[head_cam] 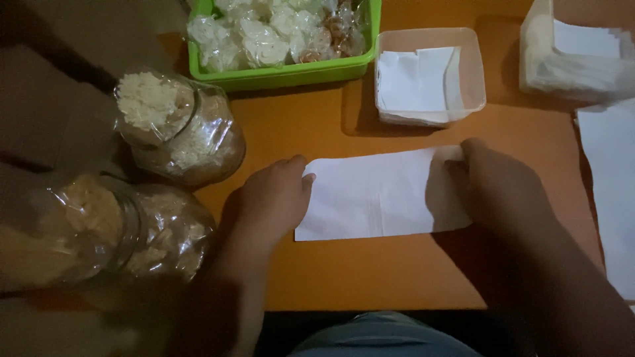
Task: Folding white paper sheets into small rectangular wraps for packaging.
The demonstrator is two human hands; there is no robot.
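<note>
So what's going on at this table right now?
A person sits at an orange table with both hands on a white rectangular sheet of paper lying flat. The left hand presses its left edge; the right hand grips the top right corner. Behind it stand a clear plastic tub of folded white papers and a green plastic basket of wrapped snacks. Two clear jars of pale crackers lie at left.

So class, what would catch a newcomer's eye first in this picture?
The white paper in the middle of the orange table, with the left hand at its left edge and the right hand on its right end. Next, the green tub of wrapped pieces at the top, and two clear bags of pale crumbs on the left.
</note>
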